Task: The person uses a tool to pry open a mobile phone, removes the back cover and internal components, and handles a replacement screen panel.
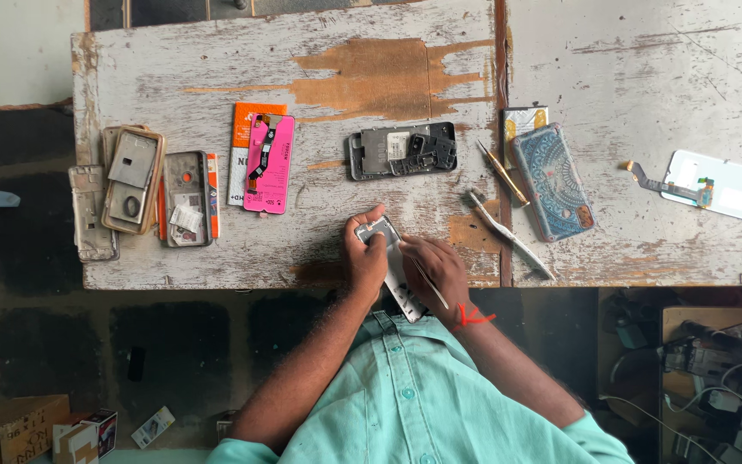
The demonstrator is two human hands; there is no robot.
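the worn white surface (302, 77) carries a spread of phone parts: a stack of frames and back covers (135, 180) at the left, a pink panel (270, 165) with a ribbon cable, an opened phone body (404, 150) in the middle with its insides bare, a blue patterned case (551, 180), and a white panel (727, 187) at the far right. that much looks already taken apart. the phone (391, 266) in hand sits at the near edge, gripped around its top end by the closed left hand (364, 258). the right hand (438, 271) pinches a thin tool (427, 279) against it, so this piece seems mid-way, not yet opened fully. other tools (508, 232) lie just beside.
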